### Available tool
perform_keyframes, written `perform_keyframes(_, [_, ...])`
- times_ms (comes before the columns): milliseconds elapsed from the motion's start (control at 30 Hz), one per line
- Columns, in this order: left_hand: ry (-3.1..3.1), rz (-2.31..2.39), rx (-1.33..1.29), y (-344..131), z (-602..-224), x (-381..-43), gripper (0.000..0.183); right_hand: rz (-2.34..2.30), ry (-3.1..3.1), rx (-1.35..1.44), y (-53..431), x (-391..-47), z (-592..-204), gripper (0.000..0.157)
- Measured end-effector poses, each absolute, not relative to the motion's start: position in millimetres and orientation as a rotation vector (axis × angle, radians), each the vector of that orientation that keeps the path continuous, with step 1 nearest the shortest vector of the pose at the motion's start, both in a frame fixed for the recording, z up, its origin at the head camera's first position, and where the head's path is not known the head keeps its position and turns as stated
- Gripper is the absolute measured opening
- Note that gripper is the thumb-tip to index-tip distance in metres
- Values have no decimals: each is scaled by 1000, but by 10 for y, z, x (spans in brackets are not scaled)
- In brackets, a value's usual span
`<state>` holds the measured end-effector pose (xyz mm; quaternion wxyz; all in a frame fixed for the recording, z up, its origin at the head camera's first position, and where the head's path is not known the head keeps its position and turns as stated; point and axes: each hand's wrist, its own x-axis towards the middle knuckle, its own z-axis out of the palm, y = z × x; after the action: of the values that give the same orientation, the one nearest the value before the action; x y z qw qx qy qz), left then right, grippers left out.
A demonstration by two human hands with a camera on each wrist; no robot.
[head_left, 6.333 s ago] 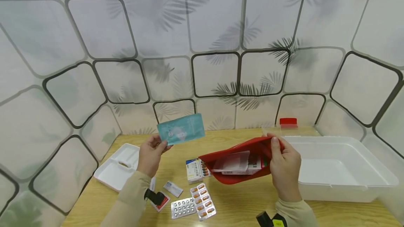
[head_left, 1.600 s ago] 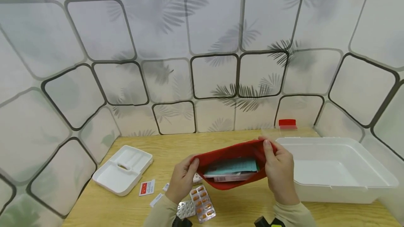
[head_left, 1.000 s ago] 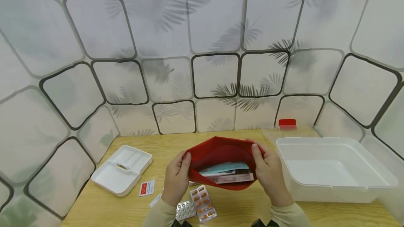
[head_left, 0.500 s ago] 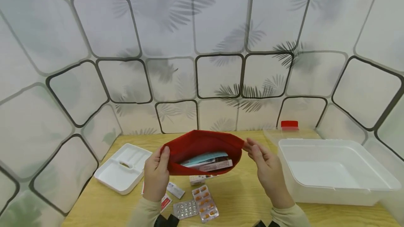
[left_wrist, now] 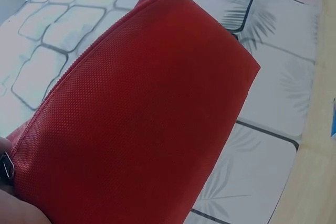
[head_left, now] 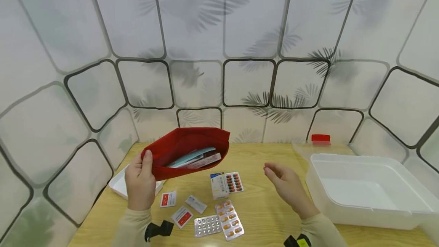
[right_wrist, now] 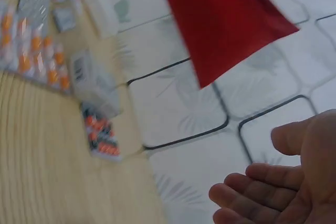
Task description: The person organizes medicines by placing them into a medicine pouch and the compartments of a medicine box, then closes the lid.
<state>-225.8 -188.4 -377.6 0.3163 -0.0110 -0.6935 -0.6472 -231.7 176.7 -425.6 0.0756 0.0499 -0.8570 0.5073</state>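
Observation:
My left hand [head_left: 140,182] grips one end of a red zipper pouch [head_left: 161,170], thumb on the near side, and holds it up over the table's left half. Its mouth gapes toward me. Inside lie a teal packet [head_left: 192,157] and a slim pale box [head_left: 207,161]. In the left wrist view the pouch's woven side [left_wrist: 142,108] fills much of the frame, with the zipper along its upper edge. My right hand [head_left: 289,190] is apart from the pouch, fingers loosely bent and holding nothing; the right wrist view shows its palm [right_wrist: 315,182] bare.
Below the pouch stand a medicine box [head_left: 219,190] and a red-green capsule blister [head_left: 234,182]. Nearer are an orange capsule blister [head_left: 229,220], a silver tablet blister [head_left: 207,225] and several small sachets [head_left: 182,216]. A white tray [head_left: 118,184] is partly hidden; a white bin [head_left: 363,216] stands right.
The teal packet, earlier in my left hand, is inside the pouch. Both hands held the pouch; my right hand has let go, and my left hand has carried it left and up.

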Motion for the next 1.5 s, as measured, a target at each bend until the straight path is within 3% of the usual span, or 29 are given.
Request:
perform_keyframes(167, [-1792,-1751,-5,-1952,-3707,-2252,39,1311,-2800,134,1822,-2605,-4445,45])
perform_keyframes(533, [-1834,-1781,-46,-1940,-3751,-2242,38,1345,-3015,-38,1790,-3085,-4755,40])
perform_keyframes(1500, [-1833,-1743,-99,-1813,-3805,-2286,32,1064,-3013,147,1115,-3257,-4971,20])
